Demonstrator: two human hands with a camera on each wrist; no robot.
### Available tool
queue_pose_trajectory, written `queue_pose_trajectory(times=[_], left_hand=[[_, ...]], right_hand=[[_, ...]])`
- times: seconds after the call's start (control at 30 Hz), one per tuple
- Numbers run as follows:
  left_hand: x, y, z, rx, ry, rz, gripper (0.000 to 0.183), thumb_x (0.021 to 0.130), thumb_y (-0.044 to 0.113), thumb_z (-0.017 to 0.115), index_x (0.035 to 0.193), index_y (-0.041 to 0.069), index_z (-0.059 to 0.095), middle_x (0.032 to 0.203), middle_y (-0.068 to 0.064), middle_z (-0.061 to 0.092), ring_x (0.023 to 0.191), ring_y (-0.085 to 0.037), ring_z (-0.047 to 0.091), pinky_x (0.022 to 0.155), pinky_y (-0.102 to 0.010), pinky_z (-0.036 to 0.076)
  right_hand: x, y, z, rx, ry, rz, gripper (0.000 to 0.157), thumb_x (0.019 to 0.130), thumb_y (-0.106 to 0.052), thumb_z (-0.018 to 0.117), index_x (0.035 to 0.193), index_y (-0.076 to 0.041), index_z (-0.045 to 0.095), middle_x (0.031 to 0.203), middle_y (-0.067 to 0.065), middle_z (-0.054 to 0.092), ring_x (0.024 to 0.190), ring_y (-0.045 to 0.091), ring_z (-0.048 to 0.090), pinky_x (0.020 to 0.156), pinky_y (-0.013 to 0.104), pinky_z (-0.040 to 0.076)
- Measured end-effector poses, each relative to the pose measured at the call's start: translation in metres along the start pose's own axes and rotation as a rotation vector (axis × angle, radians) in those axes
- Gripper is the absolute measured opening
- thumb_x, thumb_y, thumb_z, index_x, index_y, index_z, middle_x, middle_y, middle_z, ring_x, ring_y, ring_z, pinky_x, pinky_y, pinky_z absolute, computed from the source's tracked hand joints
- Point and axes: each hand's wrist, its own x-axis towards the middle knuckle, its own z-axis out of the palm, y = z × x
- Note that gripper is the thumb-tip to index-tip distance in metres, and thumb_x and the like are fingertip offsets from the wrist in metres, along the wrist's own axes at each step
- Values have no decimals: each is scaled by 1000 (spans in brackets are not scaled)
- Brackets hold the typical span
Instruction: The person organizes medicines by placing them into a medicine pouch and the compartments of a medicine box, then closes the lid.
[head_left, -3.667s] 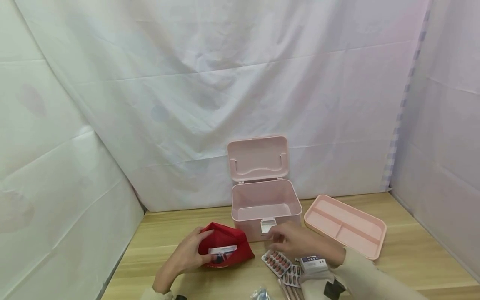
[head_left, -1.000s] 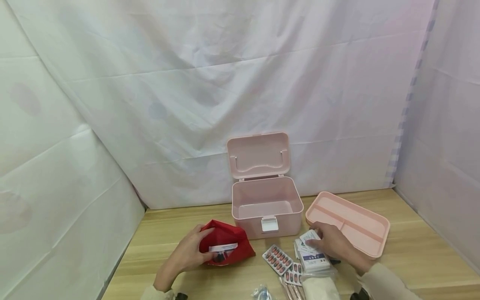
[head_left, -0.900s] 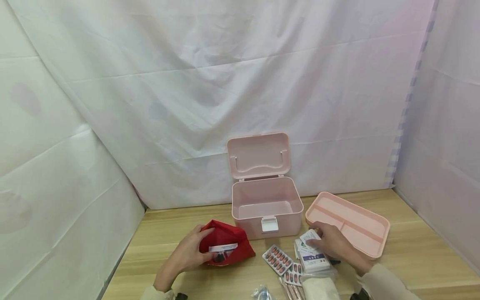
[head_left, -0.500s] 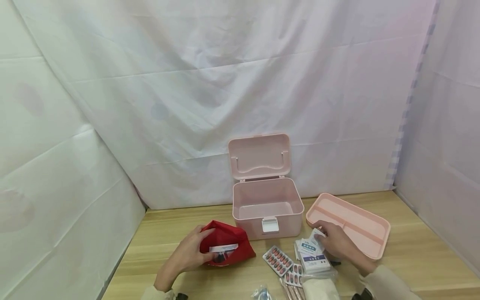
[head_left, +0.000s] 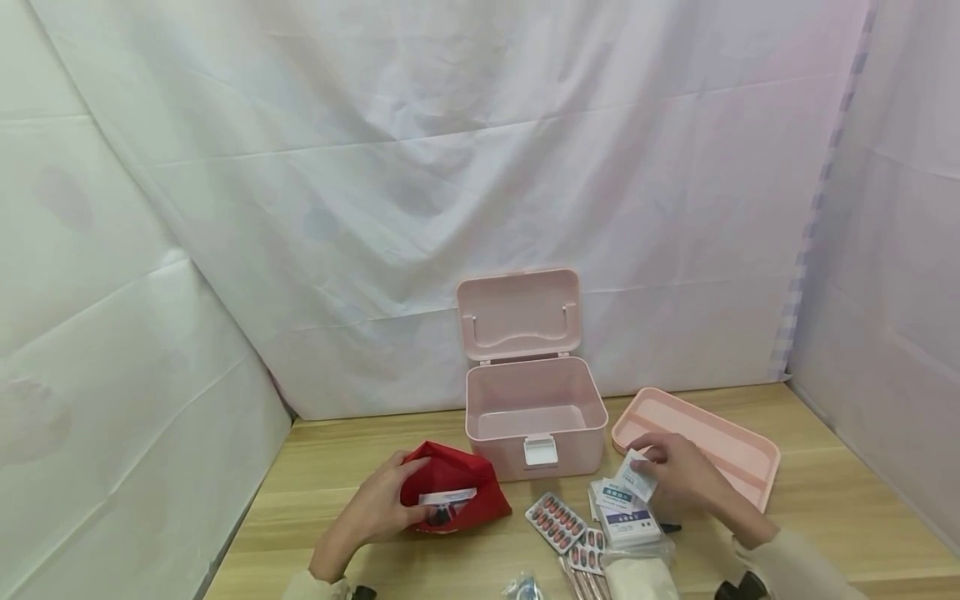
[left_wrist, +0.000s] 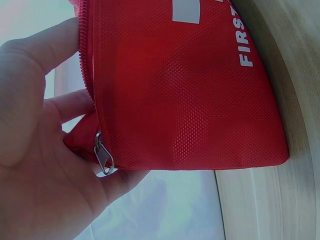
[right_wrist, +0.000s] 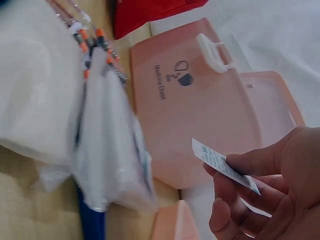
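Observation:
My left hand (head_left: 378, 504) holds the mouth of a red first-aid pouch (head_left: 489, 496) apart at its zipped edge. White lettering reading FIRST shows on the pouch in the left wrist view, with the metal zip pull (left_wrist: 103, 154) beside my palm. Inside the pouch lies a white printed item (head_left: 448, 497). My right hand (head_left: 684, 473) pinches a small white printed sachet (right_wrist: 220, 162) between thumb and fingers. Just below it, a second sachet (head_left: 617, 495) with a green band lies on a white box (head_left: 632, 528) with a purple stripe.
An open pink medicine chest (head_left: 491, 454) stands at the back, its lid raised. Right of it lies a pink divided tray (head_left: 746, 437). Two capsule blister packs (head_left: 555, 522), thin sticks (head_left: 579, 579), a bag of white material (head_left: 641, 578) and a plastic-wrapped item (head_left: 522, 588) lie in front.
My right hand came from in front of the chest to the sachets and has lifted one slightly off the pile, shifting right. My left hand stays on the pouch.

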Motion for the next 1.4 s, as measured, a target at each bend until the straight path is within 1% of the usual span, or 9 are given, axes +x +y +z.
queue_pose_trajectory(times=[0.17,0.37,0.5,0.7,0.83,0.97,1.07,1.17,1.4], left_hand=[[0,-1,0,-1,6,-2,64,78,23,83,133,1,59,124,-9,57,109,-23,57,89,-45,55],[0,0,-1,11,16,5,65,77,25,84,132,0,60,124,-10,57,110,-25,58,90,-47,54],[1,0,-1,16,17,6,65,77,24,84,132,0,60,123,-9,57,109,-24,58,90,-47,54],[2,-1,-2,20,17,7,63,77,24,83,132,1,60,122,-9,57,108,-22,57,89,-45,55],[3,0,-1,14,11,12,63,78,24,83,132,0,60,121,-10,57,108,-22,57,88,-45,55],[3,0,1,8,7,11,64,78,25,83,132,0,60,121,-10,57,108,-23,57,88,-45,55],[2,-1,1,3,10,17,63,78,24,83,132,0,60,122,-10,57,107,-23,58,88,-44,55],[1,-1,2,-4,11,21,63,78,23,82,132,0,60,122,-10,57,107,-24,59,88,-43,55],[0,0,1,-8,9,11,64,77,22,83,132,0,60,123,-11,57,108,-25,58,88,-44,55]], right_hand=[[1,-14,-15,-5,13,-31,22,90,-11,69,111,-5,69,94,7,72,82,16,63,63,27,50],[3,-27,-26,-5,47,-169,20,89,-6,70,108,-6,71,102,12,71,86,19,66,60,24,51],[7,-38,-31,16,76,-232,17,88,-3,70,104,-6,72,104,9,66,84,18,65,60,24,52],[11,-59,-34,-55,67,-227,20,91,-9,69,110,-6,70,101,9,66,85,18,63,66,30,51],[14,-72,-33,-78,55,-240,24,92,-8,66,115,-5,71,104,11,68,84,19,60,67,31,49],[17,-84,-28,-33,31,-261,26,94,-5,61,119,-1,69,100,10,69,77,17,57,62,27,48],[19,-94,-23,-7,15,-270,26,95,-5,59,119,0,68,98,9,69,78,16,56,63,27,47],[21,-105,-18,15,-1,-284,24,95,-4,61,117,-1,69,97,7,70,80,16,57,66,27,48],[29,-128,0,82,-55,-371,22,91,-2,65,112,0,70,89,5,69,77,13,59,62,24,50]])
